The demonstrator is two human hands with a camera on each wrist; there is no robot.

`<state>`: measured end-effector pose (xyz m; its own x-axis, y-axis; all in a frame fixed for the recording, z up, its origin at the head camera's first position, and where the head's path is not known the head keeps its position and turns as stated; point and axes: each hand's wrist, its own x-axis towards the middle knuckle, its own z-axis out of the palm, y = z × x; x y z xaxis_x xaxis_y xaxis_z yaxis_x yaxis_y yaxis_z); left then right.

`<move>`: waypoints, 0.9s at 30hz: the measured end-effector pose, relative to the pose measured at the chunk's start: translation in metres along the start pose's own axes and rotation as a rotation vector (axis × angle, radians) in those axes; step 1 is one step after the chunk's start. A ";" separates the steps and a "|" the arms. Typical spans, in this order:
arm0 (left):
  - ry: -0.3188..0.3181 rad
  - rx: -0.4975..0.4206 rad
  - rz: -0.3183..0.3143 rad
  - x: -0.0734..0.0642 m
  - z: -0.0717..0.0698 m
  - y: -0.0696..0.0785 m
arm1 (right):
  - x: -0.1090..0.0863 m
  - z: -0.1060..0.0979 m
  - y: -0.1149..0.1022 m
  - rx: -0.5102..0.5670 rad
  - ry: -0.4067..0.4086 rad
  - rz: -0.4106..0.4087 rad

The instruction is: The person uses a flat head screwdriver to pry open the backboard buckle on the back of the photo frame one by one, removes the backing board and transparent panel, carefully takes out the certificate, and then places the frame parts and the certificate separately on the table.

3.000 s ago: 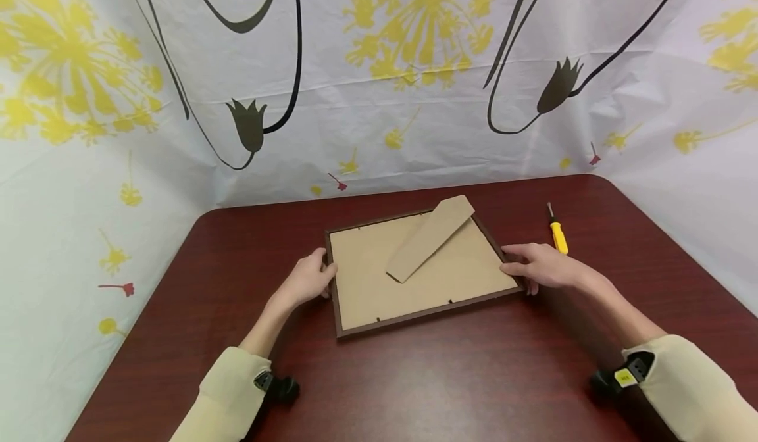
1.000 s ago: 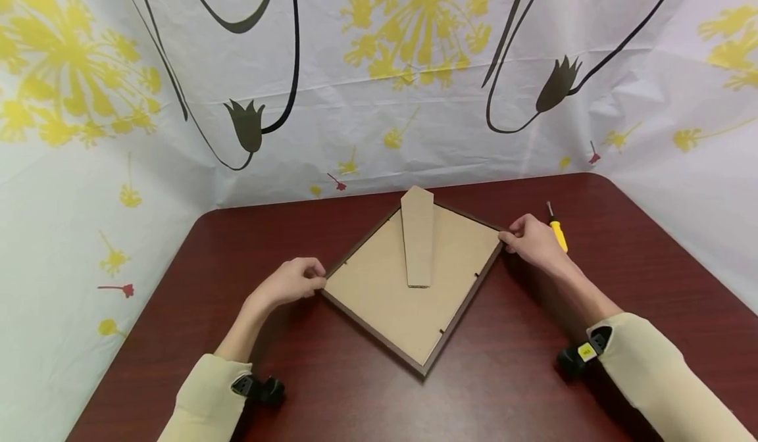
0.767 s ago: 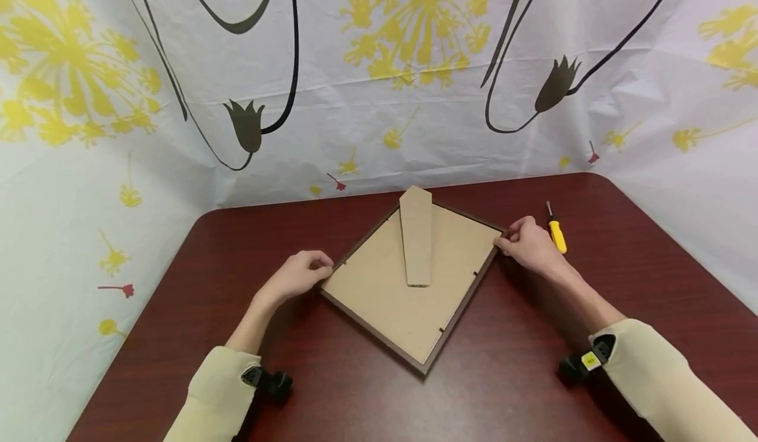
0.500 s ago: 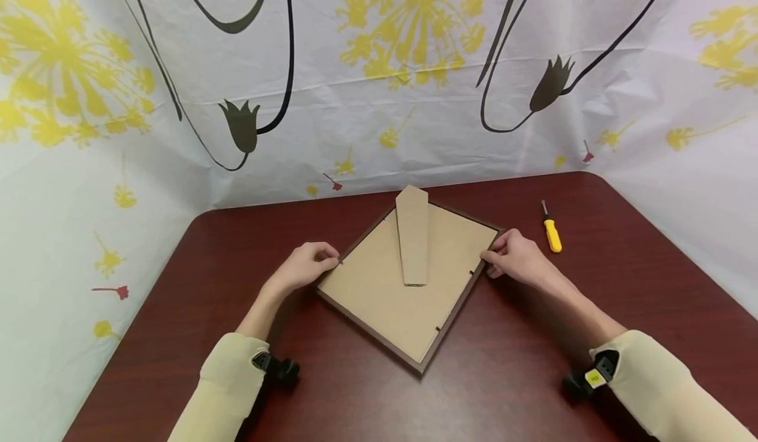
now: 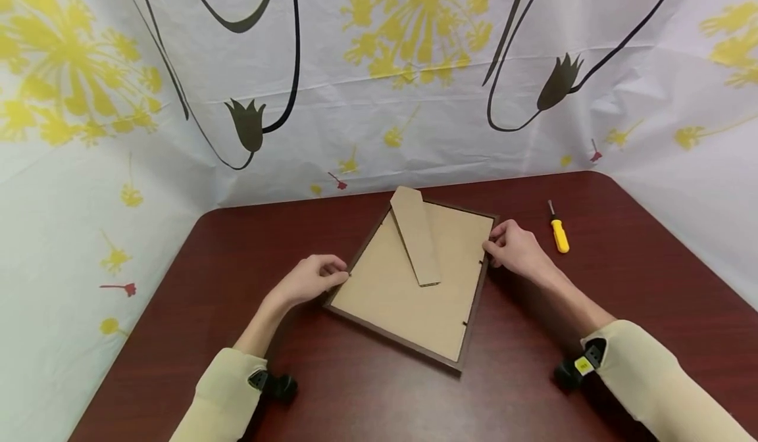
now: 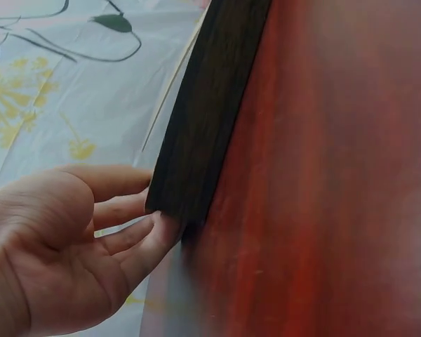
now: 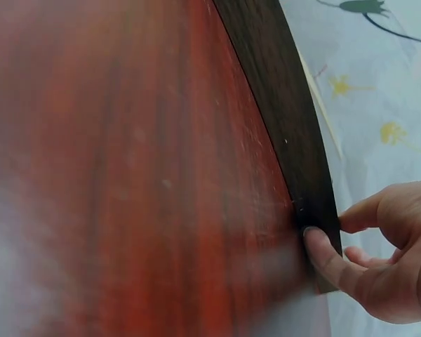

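Note:
A picture frame (image 5: 408, 320) with a thin dark brown border lies back side up, turned at an angle, in the middle of the head view. Its tan backing board (image 5: 373, 284) faces me, with a cardboard easel stand (image 5: 416, 238) slanting across it. My left hand (image 5: 310, 279) pinches the frame's left edge between thumb and fingers. On the opposite edge, near the far right corner, my right hand (image 5: 518, 248) does the same. The wrist views show the dark side of the border between thumb and fingers of the left hand (image 6: 77, 239) and the right hand (image 7: 393, 260). The frame's front is hidden.
A screwdriver (image 5: 558, 231) with a yellow handle lies on the dark red table (image 5: 237, 264), right of the frame. A white patterned sheet (image 5: 379, 139) hangs behind the table and along both sides. A small black device sits at each wrist.
The frame has turned counterclockwise: its stand pointed up and right, then straight up, and now leans up and left. Both hands have shifted their hold along its edges. The screwdriver stays put.

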<state>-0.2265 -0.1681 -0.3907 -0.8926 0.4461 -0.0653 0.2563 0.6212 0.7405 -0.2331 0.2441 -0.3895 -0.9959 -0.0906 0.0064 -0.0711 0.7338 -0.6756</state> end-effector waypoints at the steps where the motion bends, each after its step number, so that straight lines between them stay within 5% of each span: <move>1: -0.015 -0.009 0.001 -0.002 0.001 0.001 | 0.002 -0.001 0.001 -0.001 0.003 -0.002; 9: -0.098 -0.067 -0.022 -0.008 0.005 0.008 | 0.010 -0.002 0.004 0.006 0.011 -0.020; 27: 0.026 -0.019 -0.039 0.038 0.012 0.018 | -0.027 -0.004 -0.005 0.113 -0.239 -0.013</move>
<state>-0.2515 -0.1317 -0.3877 -0.9113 0.4044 -0.0771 0.2142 0.6256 0.7502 -0.2065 0.2458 -0.3831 -0.9522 -0.2660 -0.1501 -0.0634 0.6530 -0.7547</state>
